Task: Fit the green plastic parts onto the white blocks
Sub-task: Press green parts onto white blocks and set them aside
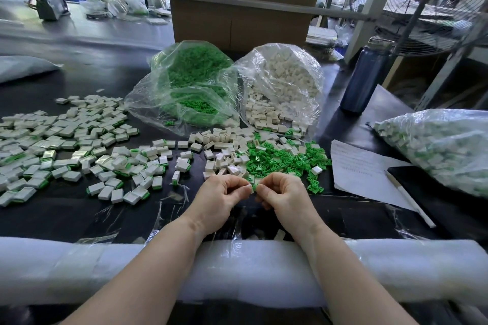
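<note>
White foam padding (250, 269) edges the bench (66, 214). Beyond it the left hand (220, 196) and right hand (284, 194) pinch one small green part (254, 187) between curled fingertips, just before loose white blocks (227, 158). The writing on the paper sheet (364, 169) is illegible.

No text can be read — the paper sheet (361, 166) bears faint lines of writing, too blurred.

Bags (280, 74) thin clear glossy plastic, crinkled; green parts (280, 159) matt plastic; table (66, 216) dark, smooth; edge pad (250, 269) white soft foam
</note>
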`<state>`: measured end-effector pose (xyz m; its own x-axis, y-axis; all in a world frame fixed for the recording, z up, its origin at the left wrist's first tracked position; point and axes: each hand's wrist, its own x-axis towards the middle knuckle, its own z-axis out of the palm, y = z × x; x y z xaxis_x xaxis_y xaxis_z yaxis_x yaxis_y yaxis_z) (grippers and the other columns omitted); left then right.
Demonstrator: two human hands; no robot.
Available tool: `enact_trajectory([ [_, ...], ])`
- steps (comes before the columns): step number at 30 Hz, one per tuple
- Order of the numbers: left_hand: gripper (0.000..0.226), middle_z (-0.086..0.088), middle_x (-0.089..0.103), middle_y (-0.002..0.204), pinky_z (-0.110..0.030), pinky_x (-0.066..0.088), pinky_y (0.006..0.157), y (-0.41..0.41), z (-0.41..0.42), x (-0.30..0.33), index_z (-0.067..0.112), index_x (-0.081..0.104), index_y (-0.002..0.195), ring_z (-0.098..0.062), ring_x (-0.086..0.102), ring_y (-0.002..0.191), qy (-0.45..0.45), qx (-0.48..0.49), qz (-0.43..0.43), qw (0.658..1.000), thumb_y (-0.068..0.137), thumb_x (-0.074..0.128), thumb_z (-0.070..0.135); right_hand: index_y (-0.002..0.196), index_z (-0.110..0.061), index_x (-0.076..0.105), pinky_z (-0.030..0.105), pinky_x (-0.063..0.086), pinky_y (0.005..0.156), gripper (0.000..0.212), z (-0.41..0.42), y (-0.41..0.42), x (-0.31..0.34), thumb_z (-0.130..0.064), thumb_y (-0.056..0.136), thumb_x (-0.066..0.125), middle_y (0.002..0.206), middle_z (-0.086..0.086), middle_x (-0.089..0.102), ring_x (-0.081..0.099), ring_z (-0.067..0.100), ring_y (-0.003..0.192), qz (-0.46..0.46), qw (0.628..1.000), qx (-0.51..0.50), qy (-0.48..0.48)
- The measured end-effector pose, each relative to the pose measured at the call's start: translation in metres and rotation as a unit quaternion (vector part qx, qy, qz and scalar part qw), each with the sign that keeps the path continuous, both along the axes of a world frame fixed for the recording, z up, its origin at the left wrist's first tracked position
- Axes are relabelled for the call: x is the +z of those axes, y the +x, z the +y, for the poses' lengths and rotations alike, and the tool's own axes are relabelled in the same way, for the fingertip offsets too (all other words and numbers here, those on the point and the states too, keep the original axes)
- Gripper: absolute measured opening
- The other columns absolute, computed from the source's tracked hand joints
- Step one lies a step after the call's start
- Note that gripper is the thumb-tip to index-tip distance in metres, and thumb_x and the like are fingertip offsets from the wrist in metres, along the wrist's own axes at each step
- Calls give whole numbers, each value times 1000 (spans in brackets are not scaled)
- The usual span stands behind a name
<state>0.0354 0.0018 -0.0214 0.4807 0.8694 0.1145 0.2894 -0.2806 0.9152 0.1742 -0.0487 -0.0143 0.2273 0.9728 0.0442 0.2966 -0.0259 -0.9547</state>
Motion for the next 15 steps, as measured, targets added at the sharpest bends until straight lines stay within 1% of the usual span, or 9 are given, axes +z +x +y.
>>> enact_trajectory([
  [3, 10, 1, 68, 81, -12, 44, 75, 0, 0, 0, 13, 71, 90, -6, 59, 78, 6, 4, 8, 1000, 87, 62, 14, 70, -15, 59, 16, 46, 57, 21, 0, 0, -1, -3, 87, 60, 62, 0, 59, 54, 7, 57, -3, 1000, 4, 0],
  [5, 10, 0, 68, 82, -14, 45, 77, 1, 0, -1, 13, 71, 90, -8, 60, 79, 14, 8, 16, 1000, 87, 62, 14, 69, -16, 59, 15, 45, 57, 22, 0, 0, 0, -2, 87, 61, 62, -2, 59, 54, 4, 56, -13, 1000, 11, 5],
  [7, 9, 3, 68, 81, -13, 45, 76, 1, 1, -1, 14, 71, 89, -7, 59, 78, 14, 8, 14, 1000, 87, 62, 15, 68, -17, 59, 15, 45, 57, 24, -1, 1, 0, -2, 86, 62, 60, -4, 59, 54, 2, 55, -16, 1000, 15, 11],
  [9, 8, 7, 67, 79, -11, 44, 75, 0, 0, -1, 17, 70, 88, -5, 59, 77, 9, 5, 9, 1000, 87, 62, 15, 67, -17, 59, 16, 45, 58, 24, -1, 1, 0, -2, 86, 62, 60, -4, 59, 54, 3, 55, -16, 1000, 14, 12],
  [13, 9, 2, 68, 81, -17, 46, 78, 0, 1, -2, 16, 71, 89, -7, 60, 79, 12, 0, 16, 1000, 86, 63, 15, 66, -16, 59, 17, 44, 56, 24, 0, 0, 0, -3, 86, 62, 60, -2, 57, 51, 5, 54, -19, 1000, 2, 6],
  [15, 10, 3, 67, 82, -17, 45, 78, 0, 2, -3, 14, 71, 92, -7, 60, 80, 19, 1, 27, 999, 86, 64, 16, 65, -17, 58, 18, 44, 57, 25, 0, 0, 0, -3, 85, 63, 59, -3, 56, 49, 5, 54, -29, 1000, 1, 6],
])
